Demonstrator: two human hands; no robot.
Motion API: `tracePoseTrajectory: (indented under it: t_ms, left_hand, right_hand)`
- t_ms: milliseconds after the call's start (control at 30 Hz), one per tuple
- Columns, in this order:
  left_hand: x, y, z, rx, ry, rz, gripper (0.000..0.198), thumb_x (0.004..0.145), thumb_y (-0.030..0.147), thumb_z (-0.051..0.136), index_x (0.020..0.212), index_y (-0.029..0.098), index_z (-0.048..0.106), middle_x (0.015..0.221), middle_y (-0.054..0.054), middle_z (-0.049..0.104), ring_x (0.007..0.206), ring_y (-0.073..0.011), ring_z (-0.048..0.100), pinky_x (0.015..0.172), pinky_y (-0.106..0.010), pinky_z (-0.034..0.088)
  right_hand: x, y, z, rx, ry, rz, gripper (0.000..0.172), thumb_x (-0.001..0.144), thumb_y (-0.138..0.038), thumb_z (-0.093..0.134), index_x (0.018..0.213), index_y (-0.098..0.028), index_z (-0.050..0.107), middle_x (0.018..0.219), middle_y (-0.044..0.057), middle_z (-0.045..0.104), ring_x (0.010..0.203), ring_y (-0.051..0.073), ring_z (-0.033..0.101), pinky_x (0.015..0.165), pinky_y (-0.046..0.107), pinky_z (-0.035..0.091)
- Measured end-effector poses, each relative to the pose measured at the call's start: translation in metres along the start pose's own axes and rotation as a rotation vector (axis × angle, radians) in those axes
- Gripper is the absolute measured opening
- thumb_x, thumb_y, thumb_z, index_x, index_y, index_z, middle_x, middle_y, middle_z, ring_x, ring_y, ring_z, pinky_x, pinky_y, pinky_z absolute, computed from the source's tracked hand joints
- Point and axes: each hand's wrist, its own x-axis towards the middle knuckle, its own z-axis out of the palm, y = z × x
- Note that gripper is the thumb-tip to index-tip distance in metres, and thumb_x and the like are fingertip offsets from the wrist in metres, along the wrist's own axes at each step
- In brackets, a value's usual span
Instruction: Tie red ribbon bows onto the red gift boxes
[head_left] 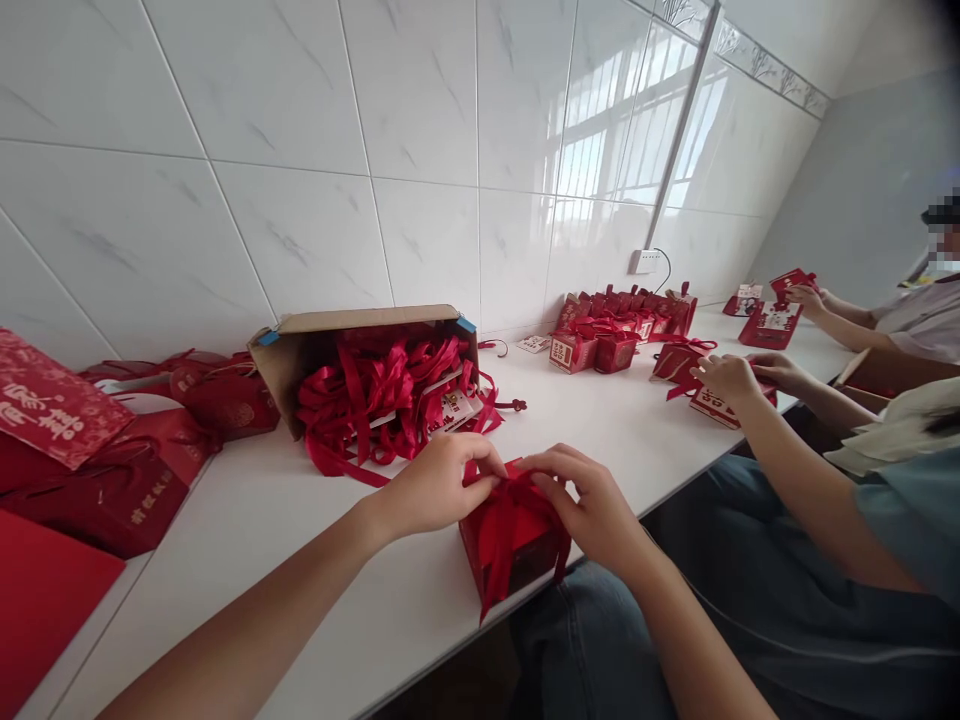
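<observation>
A small red gift box (pixel 517 555) stands at the front edge of the white counter (pixel 300 520). A red ribbon (pixel 501 520) drapes over its top and hangs down the front. My left hand (pixel 439 485) pinches the ribbon at the box's top left. My right hand (pixel 589 500) pinches the ribbon at the top right. Both hands have their fingers closed on the ribbon.
A cardboard carton (pixel 352 345) on its side spills red ribbons (pixel 382 395). Red bags (pixel 112 470) lie at left. Finished red boxes (pixel 622 325) line the wall. Two other people's hands (pixel 731 378) work with red boxes at right.
</observation>
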Motion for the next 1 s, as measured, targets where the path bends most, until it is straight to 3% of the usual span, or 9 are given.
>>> tracePoseTrajectory:
  t_ms: [100, 200, 433, 567, 800, 1000]
  left_hand:
    - [0.000, -0.003, -0.003, 0.046, -0.011, -0.021, 0.012, 0.079, 0.020, 0.055, 0.080, 0.020, 0.067, 0.083, 0.000, 0.068, 0.082, -0.0173, 0.061, 0.079, -0.028, 0.046]
    - [0.000, -0.007, -0.003, 0.045, -0.012, -0.030, 0.012, 0.080, 0.021, 0.054, 0.081, 0.021, 0.065, 0.085, 0.000, 0.068, 0.084, -0.0176, 0.060, 0.081, -0.029, 0.045]
    - [0.001, -0.010, -0.003, 0.018, -0.062, -0.015, 0.009, 0.082, 0.021, 0.051, 0.082, 0.021, 0.060, 0.084, 0.000, 0.064, 0.083, -0.0175, 0.058, 0.075, -0.028, 0.045]
    - [0.002, -0.011, -0.005, 0.021, -0.092, 0.032, 0.014, 0.083, 0.015, 0.048, 0.082, 0.021, 0.061, 0.089, 0.000, 0.063, 0.088, -0.0168, 0.056, 0.080, -0.028, 0.044]
    - [0.005, -0.012, -0.001, 0.065, -0.059, 0.047, 0.014, 0.085, 0.014, 0.044, 0.082, 0.019, 0.057, 0.087, -0.002, 0.059, 0.085, -0.0177, 0.054, 0.078, -0.029, 0.044]
    - [0.002, -0.018, -0.006, 0.066, -0.184, 0.081, 0.006, 0.084, 0.024, 0.051, 0.084, 0.021, 0.055, 0.093, -0.002, 0.059, 0.088, -0.0180, 0.052, 0.082, -0.030, 0.042]
  right_hand:
    - [-0.010, 0.005, -0.004, -0.180, -0.099, -0.155, 0.053, 0.084, 0.000, 0.036, 0.112, -0.032, 0.066, 0.090, 0.005, 0.051, 0.084, 0.016, 0.051, 0.074, 0.031, 0.047]
    - [-0.014, 0.006, -0.004, -0.323, -0.129, -0.210, 0.063, 0.079, 0.007, 0.034, 0.113, -0.036, 0.066, 0.092, 0.006, 0.047, 0.089, 0.019, 0.045, 0.079, 0.036, 0.045]
    - [-0.013, -0.011, 0.000, -0.441, -0.154, -0.219, 0.070, 0.079, 0.009, 0.033, 0.130, -0.036, 0.052, 0.094, 0.007, 0.043, 0.088, 0.021, 0.038, 0.079, 0.039, 0.043]
    - [-0.013, -0.016, 0.002, -0.552, -0.233, -0.150, 0.073, 0.076, 0.010, 0.037, 0.121, -0.044, 0.058, 0.089, 0.006, 0.041, 0.085, 0.021, 0.035, 0.080, 0.041, 0.039]
    - [-0.013, -0.015, 0.002, -0.491, -0.243, -0.137, 0.067, 0.081, 0.007, 0.037, 0.111, -0.048, 0.063, 0.091, 0.005, 0.040, 0.088, 0.020, 0.036, 0.083, 0.039, 0.037]
    - [-0.013, -0.012, 0.005, -0.483, -0.236, -0.118, 0.069, 0.081, 0.008, 0.037, 0.111, -0.048, 0.062, 0.089, 0.005, 0.040, 0.088, 0.021, 0.035, 0.082, 0.039, 0.037]
